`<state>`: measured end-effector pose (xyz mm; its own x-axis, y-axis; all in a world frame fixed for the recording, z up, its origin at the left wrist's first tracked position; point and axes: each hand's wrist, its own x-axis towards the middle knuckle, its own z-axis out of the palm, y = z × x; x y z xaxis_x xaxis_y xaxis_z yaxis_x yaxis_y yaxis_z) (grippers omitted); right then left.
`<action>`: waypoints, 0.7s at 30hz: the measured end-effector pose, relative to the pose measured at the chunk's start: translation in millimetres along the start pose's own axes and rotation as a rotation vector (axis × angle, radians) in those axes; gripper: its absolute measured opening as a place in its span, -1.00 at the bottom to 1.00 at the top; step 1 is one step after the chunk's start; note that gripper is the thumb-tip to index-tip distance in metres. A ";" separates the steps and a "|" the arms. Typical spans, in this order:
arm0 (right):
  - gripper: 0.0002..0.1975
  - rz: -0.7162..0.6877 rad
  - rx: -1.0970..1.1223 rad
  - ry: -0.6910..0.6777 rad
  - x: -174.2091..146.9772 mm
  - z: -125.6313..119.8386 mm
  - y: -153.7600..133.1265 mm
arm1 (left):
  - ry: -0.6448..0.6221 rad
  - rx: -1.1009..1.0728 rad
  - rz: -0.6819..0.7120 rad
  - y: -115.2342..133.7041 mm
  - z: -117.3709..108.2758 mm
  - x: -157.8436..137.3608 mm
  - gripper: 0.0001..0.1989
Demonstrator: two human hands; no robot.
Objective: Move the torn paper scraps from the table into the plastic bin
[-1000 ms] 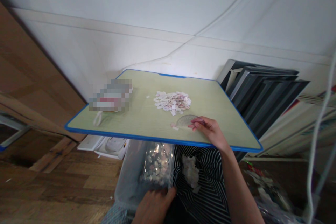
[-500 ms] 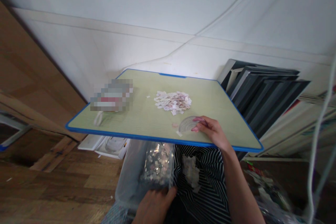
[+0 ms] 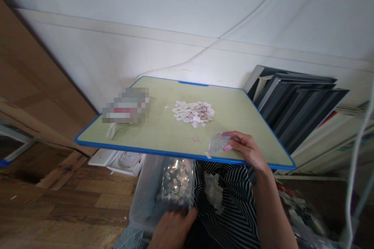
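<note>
My right hand (image 3: pixel 247 148) is closed on a clear half-round protractor (image 3: pixel 216 144), held low over the table (image 3: pixel 152 132) near its front edge. Pink patches show on the protractor by my fingers. A small white paper scrap (image 3: pixel 208 155) lies at its lower left tip, and a pinkish scrap (image 3: pixel 195 139) sits further left. Beyond it is a heap of small paper pieces (image 3: pixel 194 113). My left hand (image 3: pixel 175 223) is closed over the near rim of a clear plastic bin (image 3: pixel 137 206) below the table; its fingertips are partly hidden.
Inside the bin is a shiny clear bag (image 3: pixel 175 181) of scraps. Striped cloth (image 3: pixel 233 202) with pale scraps (image 3: pixel 213 192) lies beside it. A blurred-out object (image 3: pixel 125 107) stands on the table's left. Dark panels (image 3: pixel 298 101) lean at the right; a white cable (image 3: pixel 353 151) hangs there.
My right hand and the protractor have moved right and slightly nearer the front edge. The white scrap has shifted along with it; the pinkish scrap stays behind. My left hand keeps its place.
</note>
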<state>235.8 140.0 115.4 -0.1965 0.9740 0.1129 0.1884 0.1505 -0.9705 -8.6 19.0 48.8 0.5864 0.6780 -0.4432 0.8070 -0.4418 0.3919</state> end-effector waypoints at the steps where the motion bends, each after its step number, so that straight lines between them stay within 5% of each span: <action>1: -0.75 -0.011 0.014 0.015 -0.4 0.0 0.8 | 0.002 -0.007 0.004 -0.4 0.4 0.4 -0.55; 21: -0.80 0.047 0.042 0.004 -5.7 2.1 -8.5 | -0.007 0.010 -0.013 0.4 0.2 0.4 -0.50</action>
<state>233.3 132.8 122.5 -0.1846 0.9805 0.0678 0.1566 0.0975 -0.9828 -8.1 19.0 48.6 0.5763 0.6798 -0.4536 0.8152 -0.4385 0.3784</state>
